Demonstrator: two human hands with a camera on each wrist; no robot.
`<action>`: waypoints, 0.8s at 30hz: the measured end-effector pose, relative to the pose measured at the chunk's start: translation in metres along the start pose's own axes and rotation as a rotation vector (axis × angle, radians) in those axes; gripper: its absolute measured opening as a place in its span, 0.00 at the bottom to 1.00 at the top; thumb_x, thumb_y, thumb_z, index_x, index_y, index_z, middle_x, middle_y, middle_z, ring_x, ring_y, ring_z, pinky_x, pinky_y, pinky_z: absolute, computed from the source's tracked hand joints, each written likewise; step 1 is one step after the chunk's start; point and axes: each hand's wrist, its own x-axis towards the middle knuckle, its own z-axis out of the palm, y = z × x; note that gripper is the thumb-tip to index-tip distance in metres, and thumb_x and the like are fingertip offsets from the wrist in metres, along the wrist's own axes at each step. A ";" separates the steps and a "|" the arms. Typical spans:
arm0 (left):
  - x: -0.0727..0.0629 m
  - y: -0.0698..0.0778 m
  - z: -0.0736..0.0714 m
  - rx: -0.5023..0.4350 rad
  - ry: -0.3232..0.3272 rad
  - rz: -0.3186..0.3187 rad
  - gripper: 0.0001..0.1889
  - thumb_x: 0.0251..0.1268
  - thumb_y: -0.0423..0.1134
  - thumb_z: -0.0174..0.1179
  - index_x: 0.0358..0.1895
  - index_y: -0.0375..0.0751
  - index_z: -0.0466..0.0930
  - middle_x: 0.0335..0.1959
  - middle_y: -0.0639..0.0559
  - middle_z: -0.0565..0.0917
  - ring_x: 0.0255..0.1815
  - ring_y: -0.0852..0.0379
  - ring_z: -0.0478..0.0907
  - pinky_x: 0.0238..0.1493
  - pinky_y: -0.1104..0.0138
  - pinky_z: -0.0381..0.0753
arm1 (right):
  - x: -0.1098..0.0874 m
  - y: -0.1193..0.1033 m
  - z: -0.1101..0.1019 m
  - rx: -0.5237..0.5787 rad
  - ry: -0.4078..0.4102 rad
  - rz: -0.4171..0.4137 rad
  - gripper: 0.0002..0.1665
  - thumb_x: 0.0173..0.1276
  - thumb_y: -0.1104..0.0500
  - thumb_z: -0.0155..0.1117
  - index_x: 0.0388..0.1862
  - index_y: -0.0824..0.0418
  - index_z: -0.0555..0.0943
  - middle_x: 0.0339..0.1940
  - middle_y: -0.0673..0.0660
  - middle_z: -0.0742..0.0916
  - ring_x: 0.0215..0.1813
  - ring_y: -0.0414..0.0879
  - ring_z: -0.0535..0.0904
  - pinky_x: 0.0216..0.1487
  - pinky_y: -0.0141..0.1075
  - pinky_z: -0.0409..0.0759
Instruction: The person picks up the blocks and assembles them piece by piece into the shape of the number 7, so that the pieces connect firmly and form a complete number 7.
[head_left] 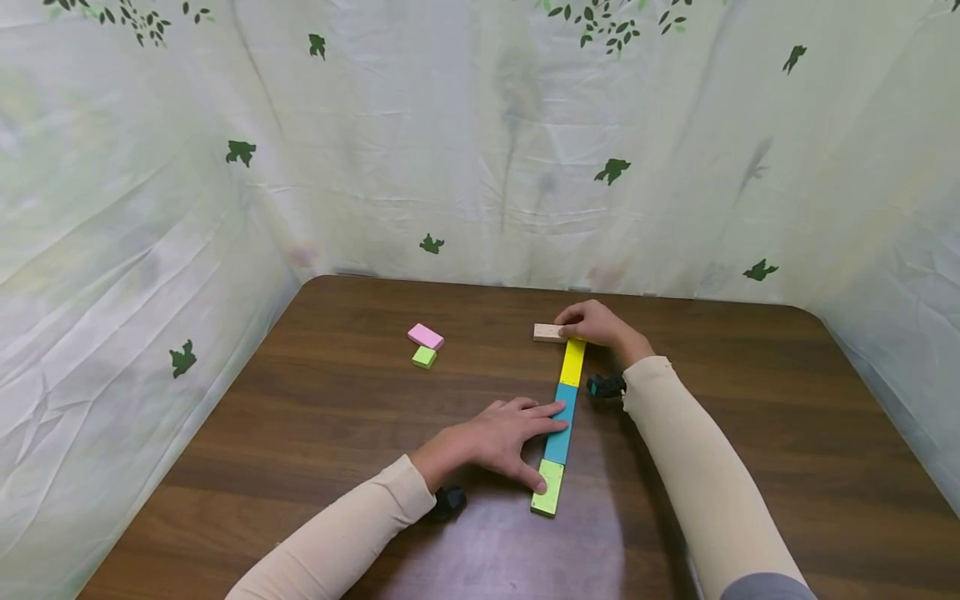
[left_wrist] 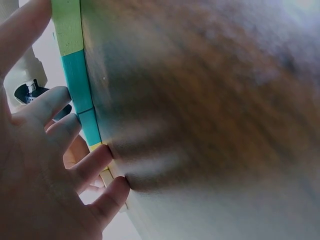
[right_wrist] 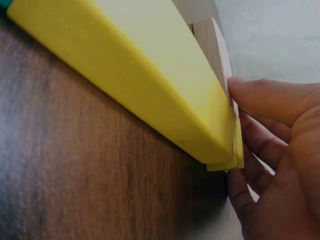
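Note:
A line of flat blocks runs away from me in the head view: a light green block (head_left: 548, 490), teal blocks (head_left: 560, 446) and a long yellow block (head_left: 572, 363). A plain wooden block (head_left: 547, 332) lies crosswise at the far end, with a small yellow block (right_wrist: 239, 145) beside it. My left hand (head_left: 498, 437) is spread along the line, its thumb at the green block and fingertips on the teal part. My right hand (head_left: 600, 325) pinches the wooden block, thumb on the near side; its other fingertips curl beside the small yellow block.
A pink block (head_left: 426, 336) and a small green block (head_left: 424, 357) lie close together left of the line on the brown table (head_left: 315, 417). Behind the table's far edge hangs a pale curtain (head_left: 465, 150) with leaf prints.

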 end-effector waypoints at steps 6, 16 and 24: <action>0.001 0.001 0.000 -0.007 -0.004 -0.001 0.47 0.54 0.67 0.66 0.77 0.66 0.56 0.82 0.67 0.48 0.79 0.51 0.55 0.74 0.48 0.60 | -0.003 0.001 0.001 0.005 0.018 -0.011 0.17 0.70 0.57 0.62 0.54 0.62 0.84 0.55 0.63 0.85 0.45 0.52 0.76 0.47 0.37 0.75; -0.001 0.002 -0.001 -0.022 -0.014 -0.003 0.46 0.54 0.66 0.66 0.77 0.66 0.57 0.82 0.66 0.48 0.79 0.51 0.54 0.74 0.48 0.59 | -0.010 0.023 0.000 0.037 0.074 0.006 0.18 0.75 0.59 0.54 0.59 0.62 0.81 0.61 0.65 0.83 0.56 0.57 0.76 0.62 0.50 0.75; 0.000 0.000 -0.001 -0.029 -0.017 -0.008 0.46 0.54 0.67 0.66 0.77 0.67 0.56 0.82 0.67 0.47 0.79 0.52 0.54 0.74 0.48 0.58 | -0.015 0.023 -0.002 0.037 0.067 -0.002 0.19 0.75 0.59 0.54 0.60 0.63 0.81 0.62 0.66 0.82 0.60 0.59 0.75 0.64 0.53 0.73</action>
